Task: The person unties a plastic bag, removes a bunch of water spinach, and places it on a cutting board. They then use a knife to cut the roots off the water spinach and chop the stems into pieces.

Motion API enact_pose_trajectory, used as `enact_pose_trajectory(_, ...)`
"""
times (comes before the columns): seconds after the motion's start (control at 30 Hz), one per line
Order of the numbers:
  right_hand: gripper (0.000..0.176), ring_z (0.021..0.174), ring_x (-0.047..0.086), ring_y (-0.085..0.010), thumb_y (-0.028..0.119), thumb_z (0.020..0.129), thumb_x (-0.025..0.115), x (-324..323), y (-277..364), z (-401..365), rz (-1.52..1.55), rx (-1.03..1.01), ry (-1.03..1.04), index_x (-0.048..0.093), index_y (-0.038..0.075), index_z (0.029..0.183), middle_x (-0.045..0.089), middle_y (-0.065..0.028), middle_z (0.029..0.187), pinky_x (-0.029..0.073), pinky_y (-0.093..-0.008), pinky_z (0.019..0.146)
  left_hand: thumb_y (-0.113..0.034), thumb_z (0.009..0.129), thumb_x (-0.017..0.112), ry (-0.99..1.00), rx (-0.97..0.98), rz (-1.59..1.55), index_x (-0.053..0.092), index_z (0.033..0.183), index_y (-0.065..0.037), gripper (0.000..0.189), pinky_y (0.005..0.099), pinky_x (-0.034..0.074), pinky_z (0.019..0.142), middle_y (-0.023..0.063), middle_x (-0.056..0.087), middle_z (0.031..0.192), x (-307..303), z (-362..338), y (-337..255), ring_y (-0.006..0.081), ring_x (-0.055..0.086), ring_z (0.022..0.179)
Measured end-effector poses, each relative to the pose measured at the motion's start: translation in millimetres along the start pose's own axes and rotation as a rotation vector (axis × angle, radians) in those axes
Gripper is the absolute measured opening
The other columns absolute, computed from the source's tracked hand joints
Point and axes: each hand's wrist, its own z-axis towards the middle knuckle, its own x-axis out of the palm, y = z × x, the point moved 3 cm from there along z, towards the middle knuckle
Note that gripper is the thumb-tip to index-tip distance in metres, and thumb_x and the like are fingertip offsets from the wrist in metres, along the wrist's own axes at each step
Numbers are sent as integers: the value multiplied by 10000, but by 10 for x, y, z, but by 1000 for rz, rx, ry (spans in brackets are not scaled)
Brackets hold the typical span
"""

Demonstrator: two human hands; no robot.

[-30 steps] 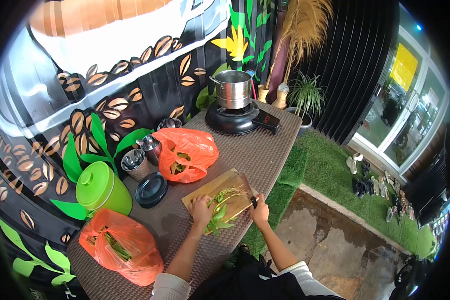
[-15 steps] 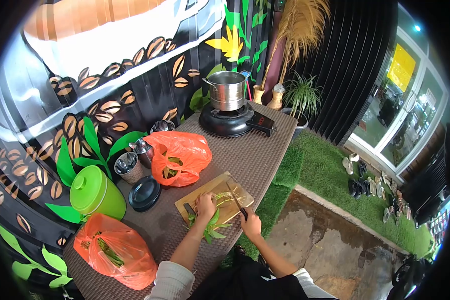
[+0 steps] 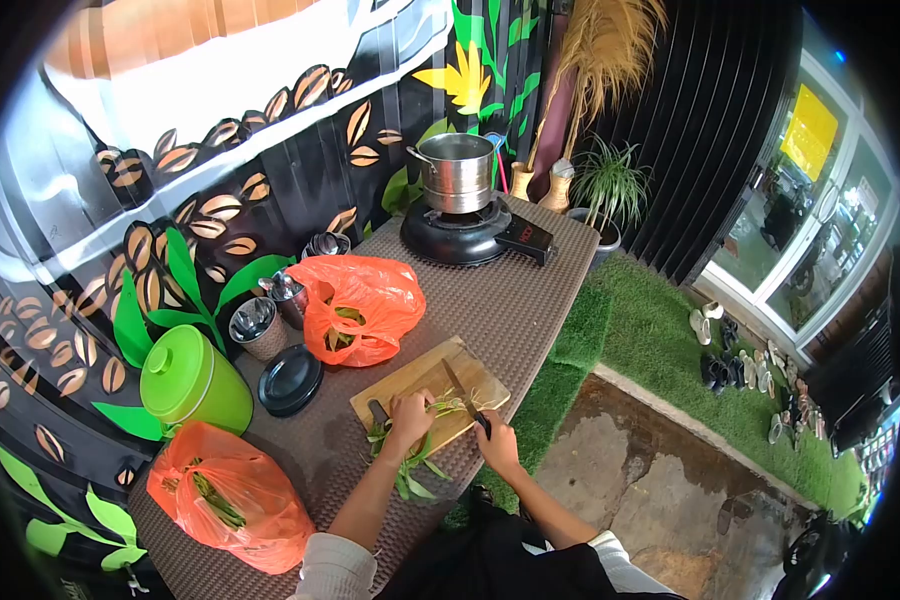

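Note:
A wooden cutting board (image 3: 412, 377) lies near the front edge of the brown woven table (image 3: 510, 300). My left hand (image 3: 408, 412) presses a bunch of leafy green stems (image 3: 410, 462) onto the board, the leaves hanging over the board's near edge. My right hand (image 3: 494, 443) grips the black handle of a knife (image 3: 461, 389), whose blade lies across the stems' root ends on the board.
A steel pot (image 3: 457, 172) sits on a black stove (image 3: 465, 232) at the far end. Two orange plastic bags of greens (image 3: 360, 303) (image 3: 232, 497), a green lidded bucket (image 3: 192, 379), a stack of black plates (image 3: 290, 378) and steel cups (image 3: 255, 325) line the wall side. Grass and wet pavement lie right.
My left hand has drawn the greens nearer along the board. My right hand has shifted left and brought the knife blade over the stems.

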Motion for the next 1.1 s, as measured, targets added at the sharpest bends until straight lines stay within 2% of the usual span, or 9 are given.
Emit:
enact_pose_trajectory(0.2,236,780,625,-434,160,869,577,76,-23,-7,-48,37,59,535,40,1068,642,-244,847,502,-484,666,-204,733,712,-95,92,50,704,835,-82,160,495,363,932,100,683,850,-174,-53,-80,291,645,811)
enact_pose_trajectory(0.27,230,764,623,-439,164,871,574,79,-6,-11,-44,42,68,534,44,1063,640,-247,839,503,-486,656,-187,704,740,75,-93,-112,720,795,-83,140,422,447,859,87,689,803,-158,18,69,263,659,783)
enact_pose_trajectory(0.47,269,738,618,-448,187,883,562,102,-45,-27,-60,-9,32,512,64,1117,634,-258,797,505,-507,650,-174,694,734,-76,-195,-145,694,668,-68,117,391,514,681,109,669,678,-66,16,371,279,671,751)
enact_pose_trajectory(0.6,285,741,618,-451,199,897,541,124,-79,-34,-98,3,64,493,84,1153,640,-252,830,505,-524,650,-134,699,714,-8,-144,-67,670,695,-53,92,401,509,677,124,670,711,0,62,497,286,669,725)
enact_pose_trajectory(0.7,281,750,618,-450,211,908,521,150,-107,-32,-108,-15,68,482,96,1161,644,-243,855,505,-533,654,7,717,644,-43,-95,-48,634,785,13,69,314,509,620,129,675,720,-106,180,432,210,667,659)
enact_pose_trajectory(0.83,306,770,615,-454,206,905,521,226,-130,-80,-120,33,73,475,86,1182,637,-261,867,502,-539,674,-5,817,622,-583,63,-501,604,803,5,25,316,483,628,117,620,731,-878,326,-115,230,625,669)
enact_pose_trajectory(0.93,322,767,612,-463,165,889,550,229,-39,-138,-73,30,19,498,58,1188,633,-272,829,507,-520,671,-31,819,659,-768,176,-533,607,836,19,74,314,484,639,112,628,780,-1343,385,-436,204,628,701)
enact_pose_trajectory(0.97,322,767,612,-463,165,889,550,256,-21,-144,-73,29,19,498,58,1188,633,-272,829,507,-520,671,-31,819,659,-769,177,-533,607,836,19,74,314,484,639,112,628,780,-1430,379,-511,204,628,701)
enact_pose_trajectory(1.1,299,798,613,-461,168,885,560,428,10,-145,1,-6,44,532,37,1152,623,-290,845,498,-504,680,-72,789,714,-174,135,-617,664,885,-13,123,255,485,603,61,676,786,-1176,394,-523,112,626,665)
